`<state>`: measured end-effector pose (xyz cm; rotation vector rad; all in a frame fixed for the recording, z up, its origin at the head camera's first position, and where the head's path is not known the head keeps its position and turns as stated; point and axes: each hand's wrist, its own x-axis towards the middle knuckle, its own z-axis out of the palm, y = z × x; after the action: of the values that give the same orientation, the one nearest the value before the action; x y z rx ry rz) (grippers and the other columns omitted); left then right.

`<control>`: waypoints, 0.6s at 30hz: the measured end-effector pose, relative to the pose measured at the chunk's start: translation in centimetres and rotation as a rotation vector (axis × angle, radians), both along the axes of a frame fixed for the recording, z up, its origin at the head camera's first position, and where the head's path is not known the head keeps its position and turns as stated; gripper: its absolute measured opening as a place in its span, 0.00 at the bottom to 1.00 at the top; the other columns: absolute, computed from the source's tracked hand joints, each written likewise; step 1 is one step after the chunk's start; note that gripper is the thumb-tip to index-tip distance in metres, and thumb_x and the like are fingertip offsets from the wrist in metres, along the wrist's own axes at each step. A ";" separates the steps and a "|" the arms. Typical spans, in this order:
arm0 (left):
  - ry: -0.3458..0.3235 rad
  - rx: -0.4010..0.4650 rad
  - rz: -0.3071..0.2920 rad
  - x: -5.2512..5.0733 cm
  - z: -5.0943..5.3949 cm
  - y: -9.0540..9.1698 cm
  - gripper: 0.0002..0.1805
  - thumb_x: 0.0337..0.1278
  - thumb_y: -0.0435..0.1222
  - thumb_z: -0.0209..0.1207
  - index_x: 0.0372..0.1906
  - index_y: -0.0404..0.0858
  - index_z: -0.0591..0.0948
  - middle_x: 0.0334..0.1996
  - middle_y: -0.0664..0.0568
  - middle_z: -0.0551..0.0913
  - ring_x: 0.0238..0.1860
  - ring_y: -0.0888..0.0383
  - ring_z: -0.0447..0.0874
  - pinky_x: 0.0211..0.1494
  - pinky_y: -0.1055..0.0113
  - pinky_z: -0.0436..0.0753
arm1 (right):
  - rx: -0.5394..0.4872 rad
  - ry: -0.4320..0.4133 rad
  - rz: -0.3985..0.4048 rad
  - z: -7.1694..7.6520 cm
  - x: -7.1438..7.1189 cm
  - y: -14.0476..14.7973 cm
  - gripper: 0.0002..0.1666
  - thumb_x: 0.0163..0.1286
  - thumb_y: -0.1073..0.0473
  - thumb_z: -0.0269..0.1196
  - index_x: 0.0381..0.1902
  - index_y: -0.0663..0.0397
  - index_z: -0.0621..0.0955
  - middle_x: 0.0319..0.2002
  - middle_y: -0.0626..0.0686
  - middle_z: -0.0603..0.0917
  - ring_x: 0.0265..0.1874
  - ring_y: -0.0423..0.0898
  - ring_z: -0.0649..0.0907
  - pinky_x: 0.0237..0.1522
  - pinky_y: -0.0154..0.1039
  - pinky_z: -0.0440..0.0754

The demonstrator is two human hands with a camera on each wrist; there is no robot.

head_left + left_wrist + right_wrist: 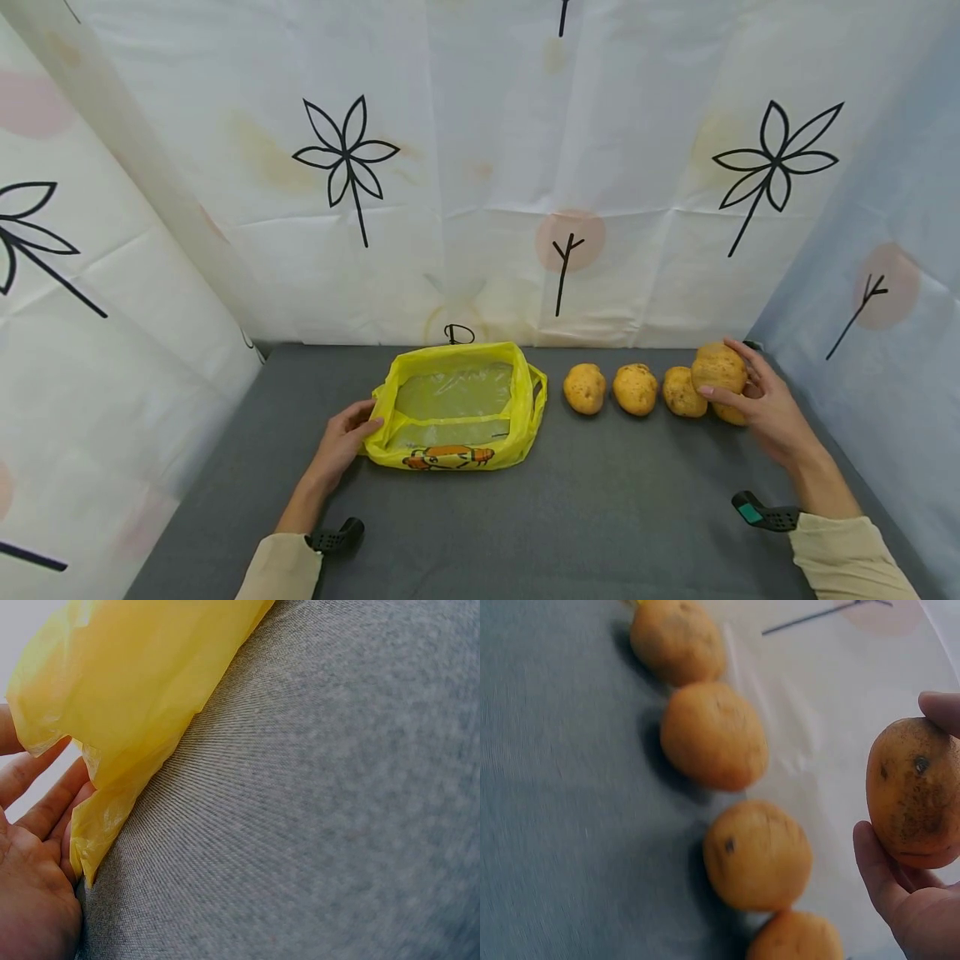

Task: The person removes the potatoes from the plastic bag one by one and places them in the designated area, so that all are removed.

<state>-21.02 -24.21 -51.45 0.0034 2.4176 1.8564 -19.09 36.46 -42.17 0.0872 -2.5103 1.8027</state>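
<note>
My right hand [768,408] grips a potato [718,369] between thumb and fingers, above the right end of a row. In the right wrist view this potato [915,795] shows dark, dirty patches. Several other potatoes [585,389] lie in line on the table; the rightmost one [731,414] is partly hidden by the held potato and the hand. A yellow plastic bag [450,454] with an orange print sits left of the row, its mouth spread upward. My left hand [341,437] holds the bag's left edge, and some fingertips are hidden behind the plastic [150,682].
Grey cloth covers the table [570,525]. White printed fabric [480,167] rises behind the table's back edge, and more fabric panels [900,275] stand at the left and right sides. A band with a dark device [765,510] is on each wrist.
</note>
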 end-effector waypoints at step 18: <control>0.002 -0.006 -0.003 0.1 0.2 0.0 0.26 0.76 0.40 0.57 0.72 0.38 0.72 0.66 0.41 0.74 0.57 0.55 0.77 0.52 0.70 0.78 | -0.317 -0.058 -0.078 -1.8 0.2 6.7 0.55 0.73 0.69 0.63 0.83 0.39 0.45 0.53 0.37 0.67 0.46 0.25 0.76 0.44 0.20 0.75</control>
<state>-20.92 -24.20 -51.29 0.0085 2.4232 1.8495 -18.87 43.13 -43.94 -0.0751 -2.1933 2.1689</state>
